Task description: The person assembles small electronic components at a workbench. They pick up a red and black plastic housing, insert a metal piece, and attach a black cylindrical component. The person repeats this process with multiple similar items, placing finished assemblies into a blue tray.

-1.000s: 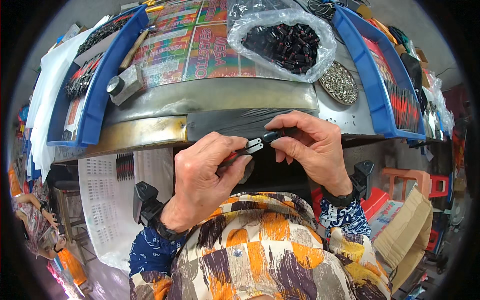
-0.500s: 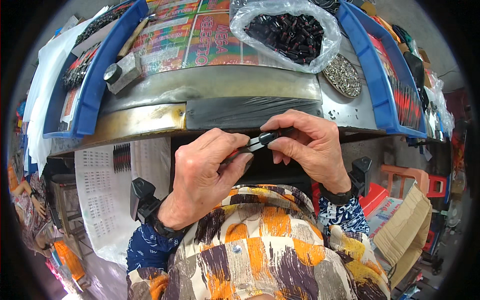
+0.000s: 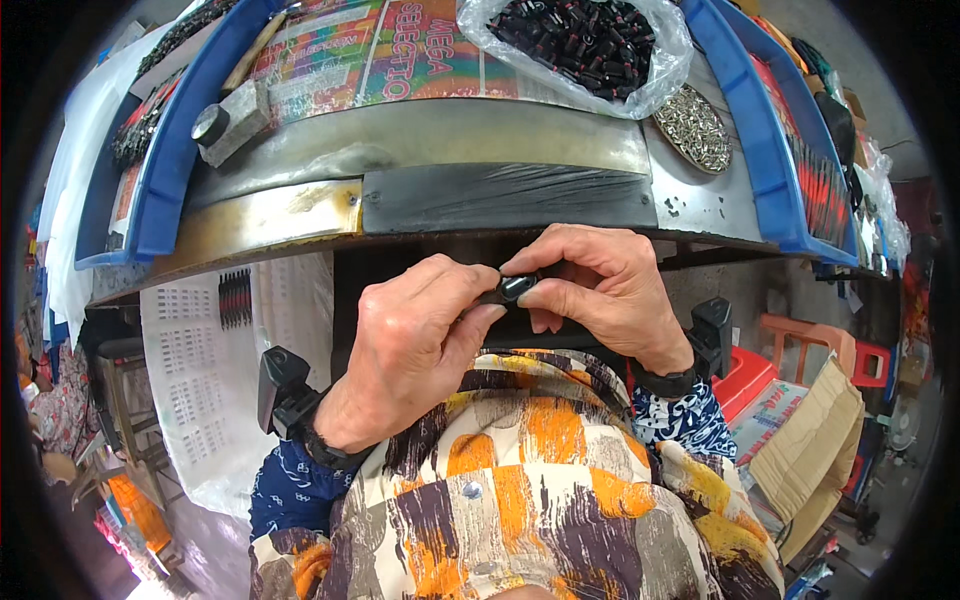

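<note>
In front of my chest, just off the near table edge, both hands are brought together. My right hand (image 3: 605,295) pinches a small glossy black cap-like piece (image 3: 517,288) between thumb and fingers. Closed fingertips of my left hand (image 3: 408,325) meet the left end of that piece. They hold a slim black-and-red tool, now mostly hidden behind the fingers; its exact kind cannot be made out. Beyond my hands, a clear plastic bag (image 3: 672,65) holds many similar black pieces (image 3: 575,45), some with red. Beside it, a round dish (image 3: 692,128) contains small shiny metal parts.
Blue bins with slim red-and-black items flank the table, one at left (image 3: 165,190), one at right (image 3: 770,150). A metal block (image 3: 240,122) rests near the left bin. Below the table hangs a white printed sheet (image 3: 190,380). Torn cardboard (image 3: 810,450) stands at lower right.
The silvery metal between my fingertips no longer shows. My right hand has moved slightly left, bringing the black piece up against my left fingertips. The table appears slightly higher in view.
</note>
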Tool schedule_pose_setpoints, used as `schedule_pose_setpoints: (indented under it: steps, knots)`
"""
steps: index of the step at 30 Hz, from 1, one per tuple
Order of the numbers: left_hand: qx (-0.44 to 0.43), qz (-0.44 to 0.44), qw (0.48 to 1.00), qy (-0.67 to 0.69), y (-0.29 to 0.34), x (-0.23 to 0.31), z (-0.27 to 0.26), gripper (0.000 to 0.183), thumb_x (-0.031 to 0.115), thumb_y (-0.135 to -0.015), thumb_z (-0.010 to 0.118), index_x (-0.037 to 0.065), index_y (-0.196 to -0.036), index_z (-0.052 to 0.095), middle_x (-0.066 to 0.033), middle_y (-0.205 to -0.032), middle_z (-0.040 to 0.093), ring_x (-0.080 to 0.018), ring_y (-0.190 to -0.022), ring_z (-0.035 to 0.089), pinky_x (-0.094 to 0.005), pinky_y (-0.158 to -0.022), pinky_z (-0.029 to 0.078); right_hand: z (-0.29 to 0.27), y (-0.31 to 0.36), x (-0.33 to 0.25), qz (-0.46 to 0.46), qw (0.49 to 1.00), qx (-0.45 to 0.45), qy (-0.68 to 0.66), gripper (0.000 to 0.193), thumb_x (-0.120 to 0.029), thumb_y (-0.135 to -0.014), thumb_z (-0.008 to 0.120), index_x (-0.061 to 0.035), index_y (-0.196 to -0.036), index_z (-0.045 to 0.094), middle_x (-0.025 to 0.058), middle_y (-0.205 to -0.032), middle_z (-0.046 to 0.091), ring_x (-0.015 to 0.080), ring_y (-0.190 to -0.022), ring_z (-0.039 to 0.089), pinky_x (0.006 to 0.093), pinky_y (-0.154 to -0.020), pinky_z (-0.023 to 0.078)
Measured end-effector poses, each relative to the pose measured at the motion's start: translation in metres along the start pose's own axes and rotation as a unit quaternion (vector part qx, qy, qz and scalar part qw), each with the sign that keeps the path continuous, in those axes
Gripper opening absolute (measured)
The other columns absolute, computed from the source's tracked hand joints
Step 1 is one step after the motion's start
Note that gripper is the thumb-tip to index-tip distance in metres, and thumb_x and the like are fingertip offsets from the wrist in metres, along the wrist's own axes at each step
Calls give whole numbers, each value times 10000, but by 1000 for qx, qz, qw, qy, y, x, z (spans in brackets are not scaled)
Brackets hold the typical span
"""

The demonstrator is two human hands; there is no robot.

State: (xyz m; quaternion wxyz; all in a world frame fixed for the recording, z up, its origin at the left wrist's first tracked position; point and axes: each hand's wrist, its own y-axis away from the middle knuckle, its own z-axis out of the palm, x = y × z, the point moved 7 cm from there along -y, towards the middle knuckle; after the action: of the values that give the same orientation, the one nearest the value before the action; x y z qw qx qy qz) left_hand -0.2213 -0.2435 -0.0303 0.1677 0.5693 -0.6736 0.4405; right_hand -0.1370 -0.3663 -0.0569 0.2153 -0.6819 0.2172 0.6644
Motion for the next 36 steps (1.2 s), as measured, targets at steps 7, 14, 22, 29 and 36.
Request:
schedule_pose_setpoints:
  steps: [7, 14, 22, 29, 36]
  knots:
    - [26, -13, 999, -35, 12, -6, 3, 253, 18, -704, 777, 10, -935, 675, -100, -764, 645, -198, -616, 629, -275, -542, 498, 4, 5, 11, 17, 1000, -1, 15, 199, 19, -854, 671, 69, -1045, 644, 98, -953, 674, 115, -734, 666, 212, -642, 559]
    - [5, -30, 999, -15, 25, -12, 13, 231, -2, -689, 751, 1, -892, 641, -117, -783, 639, -265, -653, 632, -329, -567, 506, 8, 10, 20, -11, 997, -25, 67, 170, -14, -872, 666, 69, -1020, 653, 102, -903, 681, 122, -720, 680, 221, -630, 564]
    - [-6, -24, 1000, -11, 30, -13, 19, 239, -33, -696, 756, -6, -922, 681, -108, -798, 669, -168, -594, 618, -256, -491, 476, 11, 14, 28, -21, 996, -36, 84, 145, -14, -863, 670, 72, -980, 659, 106, -872, 692, 149, -707, 701, 227, -622, 580]
    - [-16, -10, 1000, -9, 31, -15, 23, 244, -42, -674, 758, -10, -899, 671, -111, -766, 658, -172, -583, 609, -260, -482, 463, 11, 14, 34, -24, 996, -57, 70, 146, -9, -847, 684, 72, -967, 670, 113, -861, 697, 156, -712, 703, 235, -613, 586]
    - [-19, -27, 999, -25, 27, -17, 21, 215, -7, -692, 743, 6, -895, 675, -92, -744, 640, -172, -563, 600, -265, -487, 462, 7, 13, 31, -18, 996, -38, 79, 130, 16, -846, 672, 72, -963, 669, 121, -846, 697, 152, -705, 700, 241, -605, 566]
